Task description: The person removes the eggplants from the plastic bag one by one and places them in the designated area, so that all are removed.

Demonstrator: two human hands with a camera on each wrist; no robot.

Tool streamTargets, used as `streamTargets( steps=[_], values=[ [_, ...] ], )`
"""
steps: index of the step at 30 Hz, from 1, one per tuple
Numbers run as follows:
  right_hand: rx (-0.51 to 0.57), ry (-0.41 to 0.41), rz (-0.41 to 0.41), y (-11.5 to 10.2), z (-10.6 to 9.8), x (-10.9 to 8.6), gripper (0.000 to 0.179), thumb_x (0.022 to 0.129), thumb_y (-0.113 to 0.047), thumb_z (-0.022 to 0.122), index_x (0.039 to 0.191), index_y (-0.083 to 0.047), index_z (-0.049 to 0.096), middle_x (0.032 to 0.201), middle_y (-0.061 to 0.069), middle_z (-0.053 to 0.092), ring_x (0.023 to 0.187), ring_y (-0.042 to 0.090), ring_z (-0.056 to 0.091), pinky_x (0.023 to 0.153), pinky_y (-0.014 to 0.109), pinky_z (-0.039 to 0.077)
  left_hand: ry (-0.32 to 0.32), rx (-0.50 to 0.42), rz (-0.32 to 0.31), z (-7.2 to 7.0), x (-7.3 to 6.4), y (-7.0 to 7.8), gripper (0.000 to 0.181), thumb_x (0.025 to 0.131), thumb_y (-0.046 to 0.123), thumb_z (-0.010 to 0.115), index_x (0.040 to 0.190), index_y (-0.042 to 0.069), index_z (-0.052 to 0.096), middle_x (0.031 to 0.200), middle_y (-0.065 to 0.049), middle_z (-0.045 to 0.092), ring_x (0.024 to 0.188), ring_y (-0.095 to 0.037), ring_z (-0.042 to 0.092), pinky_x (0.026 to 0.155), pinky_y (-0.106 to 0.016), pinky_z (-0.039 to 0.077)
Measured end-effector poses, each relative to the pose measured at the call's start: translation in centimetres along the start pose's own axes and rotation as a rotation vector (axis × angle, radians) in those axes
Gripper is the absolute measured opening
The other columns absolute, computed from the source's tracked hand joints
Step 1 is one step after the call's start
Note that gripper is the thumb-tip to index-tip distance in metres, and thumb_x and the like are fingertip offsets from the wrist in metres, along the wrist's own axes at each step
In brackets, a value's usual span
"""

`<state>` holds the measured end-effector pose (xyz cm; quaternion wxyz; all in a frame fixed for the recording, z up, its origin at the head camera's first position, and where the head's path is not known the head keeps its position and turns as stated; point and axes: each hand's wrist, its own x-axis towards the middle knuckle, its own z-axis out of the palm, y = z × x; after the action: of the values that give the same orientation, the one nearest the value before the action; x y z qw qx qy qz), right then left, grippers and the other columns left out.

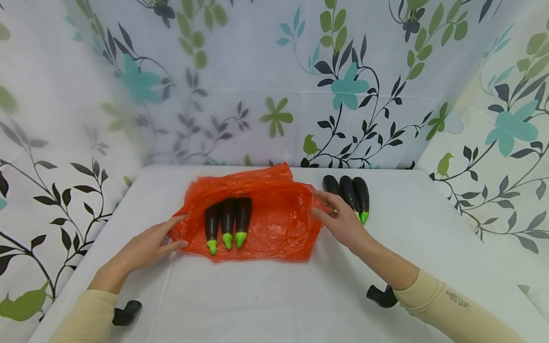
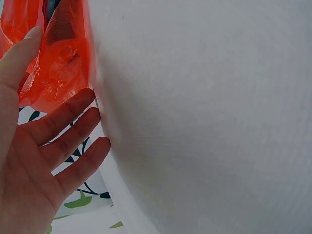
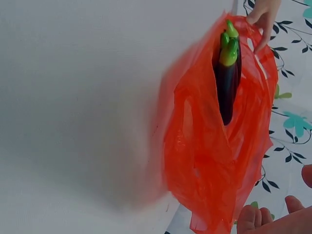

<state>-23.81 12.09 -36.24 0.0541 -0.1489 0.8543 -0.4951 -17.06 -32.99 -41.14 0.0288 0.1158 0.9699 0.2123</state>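
A red plastic bag (image 1: 274,238) lies on the white table with its mouth spread. Inside it, three dark eggplants (image 1: 228,216) rest side by side, green stem ends toward the person. At the bag's left edge is my left hand (image 1: 143,250), its fingers extended and spread in the left wrist view, with the thumb (image 2: 34,36) against the red plastic. My right hand (image 1: 345,224) is by the bag's right edge, fingers loosely bent and thumb apart from them. Beyond this hand lie three more eggplants (image 1: 362,195), partly covered by it in the head view.
A black curved pipe-like piece (image 1: 127,313) is near the left forearm, and a similar black piece (image 1: 381,296) sits beside the right sleeve. Leaf-patterned curtain (image 1: 274,95) hangs behind the white table (image 1: 257,300) and along both sides.
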Motion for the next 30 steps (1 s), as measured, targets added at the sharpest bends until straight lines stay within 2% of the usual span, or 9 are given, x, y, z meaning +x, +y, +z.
streamTargets(
  steps=[9,17,30],
  values=[
    [0.041,-0.070,0.021,-0.5,1.0,0.2,0.048,0.096,-0.026,0.063,0.142,-0.019,0.049,0.145,0.012,0.040,0.127,0.032,0.046,0.091,0.043,0.051,0.000,-0.002,-0.004,0.0,0.0,0.0,0.075,0.090,0.047,0.067,0.148,0.011,0.037,0.080,0.003,0.048,0.078,-0.015,0.047,0.067,-0.036,0.040],
    [0.084,-0.126,0.037,-1.6,2.1,0.7,0.055,0.095,-0.029,0.065,0.146,-0.023,0.045,0.147,0.006,0.041,0.130,0.034,0.045,0.092,0.044,0.050,-0.002,-0.003,-0.005,0.0,0.0,0.0,0.075,0.089,0.047,0.067,0.148,0.011,0.037,0.079,0.003,0.048,0.077,-0.015,0.047,0.067,-0.036,0.040],
    [0.150,-0.144,0.055,-3.7,3.0,2.4,0.058,0.094,-0.038,0.065,0.146,-0.030,0.043,0.143,-0.004,0.046,0.128,0.022,0.047,0.095,0.046,0.048,0.006,0.002,0.022,0.1,0.0,-0.2,0.074,0.091,0.049,0.065,0.148,0.011,0.037,0.081,0.005,0.049,0.082,-0.018,0.050,0.069,-0.038,0.042]
  ],
)
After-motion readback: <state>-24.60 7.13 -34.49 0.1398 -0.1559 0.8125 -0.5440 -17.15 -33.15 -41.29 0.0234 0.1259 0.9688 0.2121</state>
